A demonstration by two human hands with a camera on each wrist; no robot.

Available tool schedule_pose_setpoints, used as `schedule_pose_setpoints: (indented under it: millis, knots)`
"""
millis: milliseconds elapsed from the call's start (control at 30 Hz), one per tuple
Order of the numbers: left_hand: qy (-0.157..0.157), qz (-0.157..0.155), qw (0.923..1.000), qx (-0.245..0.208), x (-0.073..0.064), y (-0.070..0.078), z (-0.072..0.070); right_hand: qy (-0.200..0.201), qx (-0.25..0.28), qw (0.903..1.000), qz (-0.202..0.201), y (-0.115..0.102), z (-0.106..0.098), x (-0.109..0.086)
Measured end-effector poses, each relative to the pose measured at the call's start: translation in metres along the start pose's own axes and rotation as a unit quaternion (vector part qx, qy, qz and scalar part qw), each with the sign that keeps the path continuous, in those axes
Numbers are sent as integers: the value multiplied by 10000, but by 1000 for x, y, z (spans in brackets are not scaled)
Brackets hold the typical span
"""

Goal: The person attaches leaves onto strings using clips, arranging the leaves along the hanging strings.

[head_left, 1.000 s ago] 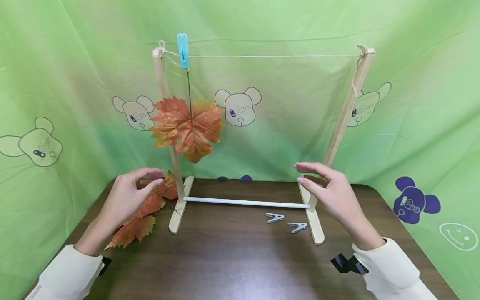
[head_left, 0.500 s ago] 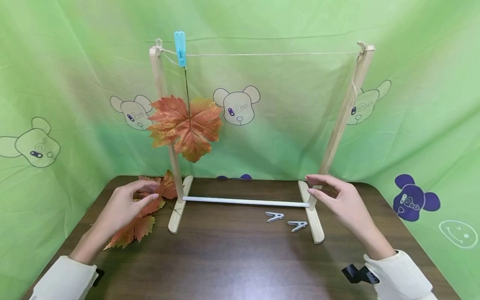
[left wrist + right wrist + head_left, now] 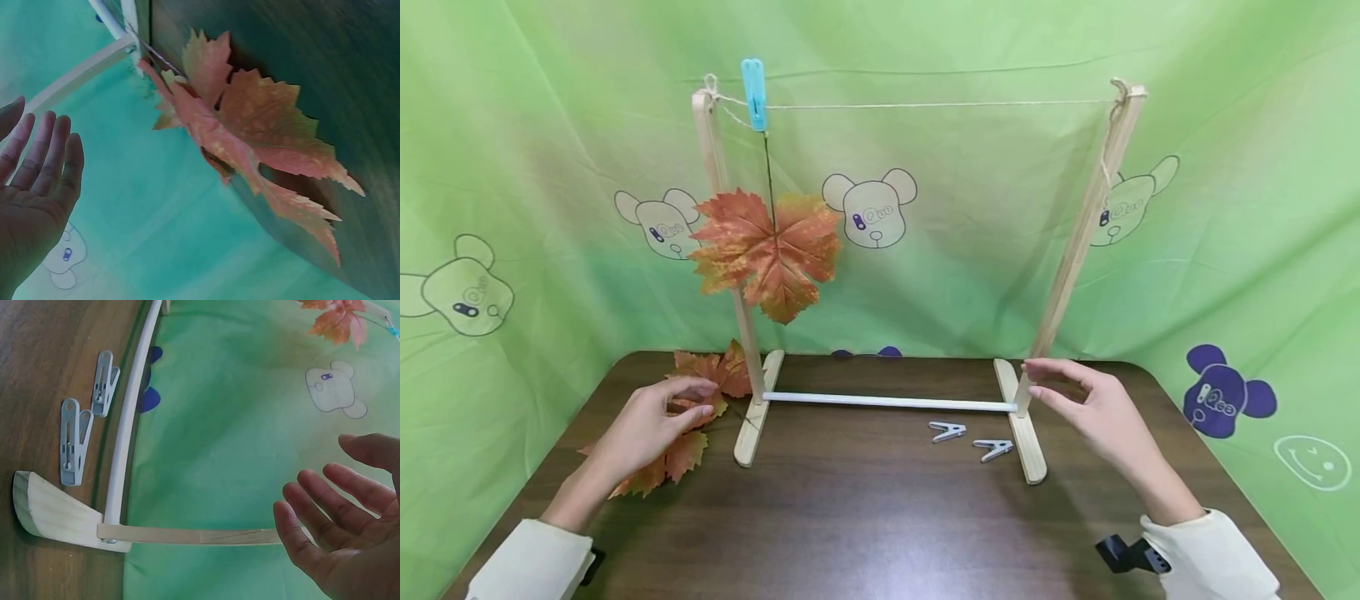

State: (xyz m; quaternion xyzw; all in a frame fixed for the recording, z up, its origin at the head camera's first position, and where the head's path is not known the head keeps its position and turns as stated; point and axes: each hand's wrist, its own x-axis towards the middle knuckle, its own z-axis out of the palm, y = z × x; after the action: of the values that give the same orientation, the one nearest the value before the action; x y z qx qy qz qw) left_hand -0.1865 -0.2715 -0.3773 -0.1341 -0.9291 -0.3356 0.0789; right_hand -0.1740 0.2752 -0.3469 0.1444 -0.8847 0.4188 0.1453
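Note:
An orange maple leaf [image 3: 775,250] hangs by its stem from a blue clothespin [image 3: 755,95] clipped near the left end of a string [image 3: 925,105]. My left hand [image 3: 642,425] hovers over more orange leaves [image 3: 250,119] on the table at the left, its fingers relaxed and holding nothing. My right hand [image 3: 1101,417], also holding nothing, is raised beside the right post, fingers loosely bent and apart from the thumb. Two grey clothespins [image 3: 75,442] lie on the table inside the stand's right foot.
The wooden stand [image 3: 1067,250] carries the string between two posts, with a white rod [image 3: 887,402] joining its feet low down. Beneath it lies a brown table [image 3: 865,508]. A green printed curtain [image 3: 955,275] surrounds the back and sides.
My right hand has moved down and to the right; my left hand has sunk slightly over the leaves. The hanging leaf and both grey clothespins stay put, while the view shifts a little.

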Motion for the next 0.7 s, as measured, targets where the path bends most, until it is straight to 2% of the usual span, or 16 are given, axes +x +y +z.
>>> schedule_pose_setpoints:
  millis: [233, 433, 700]
  knots:
    - [-135, 20, 9999, 44, 1, -10, 3, -75, -184, 9998, 60, 6, 3, 1]
    - [-148, 72, 9998, 104, 4, -15, 4, -211, -197, 9996, 10, 9, 9, 2]
    - [-256, 191, 9995, 33, 10, -22, 6, -500, -69, 9986, 153, 13, 19, 2]
